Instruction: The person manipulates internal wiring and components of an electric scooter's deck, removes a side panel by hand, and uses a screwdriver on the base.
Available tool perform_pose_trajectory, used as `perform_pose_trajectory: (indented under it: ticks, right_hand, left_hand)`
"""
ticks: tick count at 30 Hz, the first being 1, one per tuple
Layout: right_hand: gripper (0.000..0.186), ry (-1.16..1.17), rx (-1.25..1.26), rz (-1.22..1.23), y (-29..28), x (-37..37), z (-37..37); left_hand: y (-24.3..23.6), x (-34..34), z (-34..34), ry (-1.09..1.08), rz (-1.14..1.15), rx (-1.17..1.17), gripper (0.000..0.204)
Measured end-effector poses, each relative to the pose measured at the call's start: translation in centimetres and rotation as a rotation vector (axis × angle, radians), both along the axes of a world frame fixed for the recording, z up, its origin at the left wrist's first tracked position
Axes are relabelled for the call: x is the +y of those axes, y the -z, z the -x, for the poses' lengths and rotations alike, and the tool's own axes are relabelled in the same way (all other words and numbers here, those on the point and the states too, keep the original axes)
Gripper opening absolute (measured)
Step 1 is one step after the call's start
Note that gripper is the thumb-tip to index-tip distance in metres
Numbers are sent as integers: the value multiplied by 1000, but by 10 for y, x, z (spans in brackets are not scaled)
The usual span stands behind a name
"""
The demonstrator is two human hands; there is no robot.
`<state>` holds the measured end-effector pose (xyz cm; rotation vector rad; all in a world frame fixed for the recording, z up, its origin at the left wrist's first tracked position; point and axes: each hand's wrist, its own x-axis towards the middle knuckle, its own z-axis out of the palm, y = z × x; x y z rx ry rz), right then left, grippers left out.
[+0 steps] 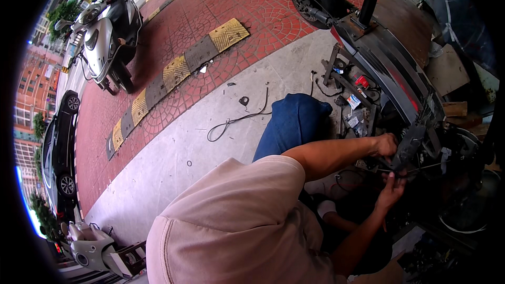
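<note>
A black electric scooter (386, 66) with red side strips lies along the right, its wheel (314, 0) at the far end. My left hand (385, 145) is closed at the dark near end of the scooter; what its fingers grip is hidden. Just below it, my right hand (391, 191) has thumb and fingers pinched on a thin metal rod (428, 166) that runs rightward into dark parts. Shadow hides where the rod ends. Beside my bent knee in blue trousers (294, 121), the scooter rests near a dark metal frame (344, 84).
Small parts and a red piece (362, 81) lie within the frame. A black cable (229, 122) loops over the concrete. Beyond it are a yellow-and-black ramp strip (176, 72), a parked motor scooter (108, 37) and a black car (58, 152). Cardboard (447, 71) leans at right.
</note>
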<state>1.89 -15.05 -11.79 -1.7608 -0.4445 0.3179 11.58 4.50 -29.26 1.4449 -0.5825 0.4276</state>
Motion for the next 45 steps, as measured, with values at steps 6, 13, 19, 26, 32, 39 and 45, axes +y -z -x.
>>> perform_pose_trajectory:
  ticks: [6,13,19,26,32,39,45]
  right_hand:
    - [49,46,3,1,4,-10,-1]
    - [49,49,-14,-9,6,-16,-3]
    - [50,2,2,-21,2,1,0]
    - [51,63,-11,-36,9,-15,-4]
    - [51,31,-20,-59,8,-1,-1]
    - [46,144,5,10,4,-11,-3]
    - [38,229,-119,21,-1,-11,-4]
  left_hand:
    - [5,-27,0,138,290,333,20]
    - [11,-23,-10,80,42,78,18]
    - [18,-2,-14,-68,148,-19,33]
    - [-69,-17,39,74,372,543,19]
    - [-59,-4,39,53,404,607,35]
    - [-77,-9,44,93,447,657,33]
    - [-119,-2,62,32,428,934,33]
